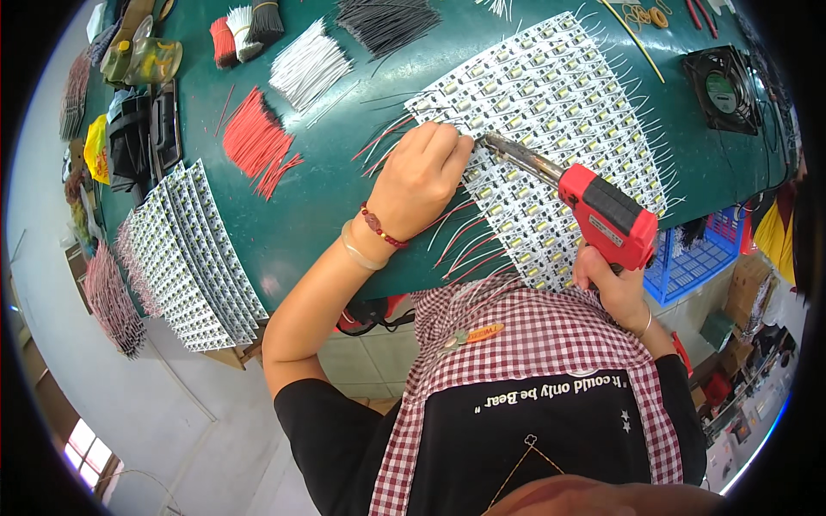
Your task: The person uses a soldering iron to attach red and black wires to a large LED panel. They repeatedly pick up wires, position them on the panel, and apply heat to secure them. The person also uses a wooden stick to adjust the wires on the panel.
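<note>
My right hand is wrapped round the grip of a red and black soldering gun, trigger-feed style. Its metal barrel points up and left, with the tip on or just over a large white panel of small circuit boards. Close to that tip, my left hand is closed in a pinch at the panel's left edge. Whatever its fingers hold is hidden by the hand. Thin red, black and white wires stick out along the panel's left edge, and short wires line its right edge too.
Cut wires lie in red, white and black piles on the green table. Finished-looking stacked panels hang over the left edge. A black fan stands at right, above a blue crate.
</note>
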